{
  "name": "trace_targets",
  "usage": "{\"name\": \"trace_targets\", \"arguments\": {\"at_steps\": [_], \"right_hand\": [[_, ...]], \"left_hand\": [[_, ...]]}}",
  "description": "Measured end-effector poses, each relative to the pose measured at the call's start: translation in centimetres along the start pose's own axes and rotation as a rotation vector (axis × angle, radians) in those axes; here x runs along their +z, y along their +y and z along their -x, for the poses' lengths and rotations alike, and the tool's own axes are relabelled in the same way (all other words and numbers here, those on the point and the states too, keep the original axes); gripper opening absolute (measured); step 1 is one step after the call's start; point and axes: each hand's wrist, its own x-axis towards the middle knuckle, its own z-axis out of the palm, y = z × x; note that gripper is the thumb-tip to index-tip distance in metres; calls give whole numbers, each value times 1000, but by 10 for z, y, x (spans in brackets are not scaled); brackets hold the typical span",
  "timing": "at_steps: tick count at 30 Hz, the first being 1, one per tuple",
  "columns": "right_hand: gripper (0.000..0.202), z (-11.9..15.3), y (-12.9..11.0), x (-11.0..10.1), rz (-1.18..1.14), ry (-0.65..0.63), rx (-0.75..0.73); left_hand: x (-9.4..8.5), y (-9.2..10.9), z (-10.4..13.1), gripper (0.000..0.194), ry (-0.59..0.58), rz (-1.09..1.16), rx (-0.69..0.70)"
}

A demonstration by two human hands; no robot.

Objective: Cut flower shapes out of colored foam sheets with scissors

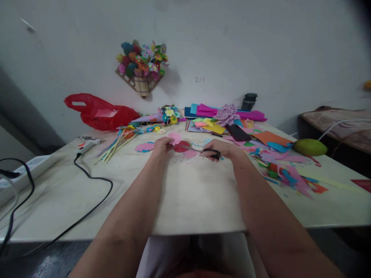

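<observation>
Between the fingers of my left hand (pixel 163 145) is a pink paper flower shape (pixel 175 138) with a scalloped edge. My right hand (pixel 222 149) is closed around the black handles of a pair of scissors (pixel 194 149), whose blades point left toward the pink piece. Whether the blades touch it I cannot tell. Beneath the blades lie a red round piece (pixel 182 146) and another pink piece (pixel 190 153) on the table. Just left of my left hand rests a pink scalloped piece (pixel 144 147) with blue along its edge.
A glue gun (pixel 89 144) with a black cord lies left, near a white power strip (pixel 27 173). Behind are a red plastic bag (pixel 101 112) and colored sheets. Paper scraps (pixel 292 177), a black phone (pixel 238 132) and a green mango-like fruit (pixel 310 147) lie right.
</observation>
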Motion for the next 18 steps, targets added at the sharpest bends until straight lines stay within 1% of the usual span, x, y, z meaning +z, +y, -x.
{"name": "trace_targets", "arguments": {"at_steps": [2, 4, 8, 10, 13, 18], "right_hand": [[30, -2, -4, 2, 101, 61, 72], [30, -9, -9, 8, 255, 155, 146], [30, -24, -17, 25, 644, 337, 199], [30, -28, -20, 33, 709, 394, 171], [31, -30, -23, 42, 715, 405, 148], [28, -28, -27, 49, 750, 444, 152]], "left_hand": [[0, 0, 0, 11, 13, 23, 29], [1, 0, 1, 13, 13, 38, 46], [7, -2, 6, 17, -32, 42, 46], [11, -3, 9, 17, -54, 47, 44], [17, -6, 12, 14, -57, 45, 25], [20, -9, 14, 17, -64, 23, -3]]}}
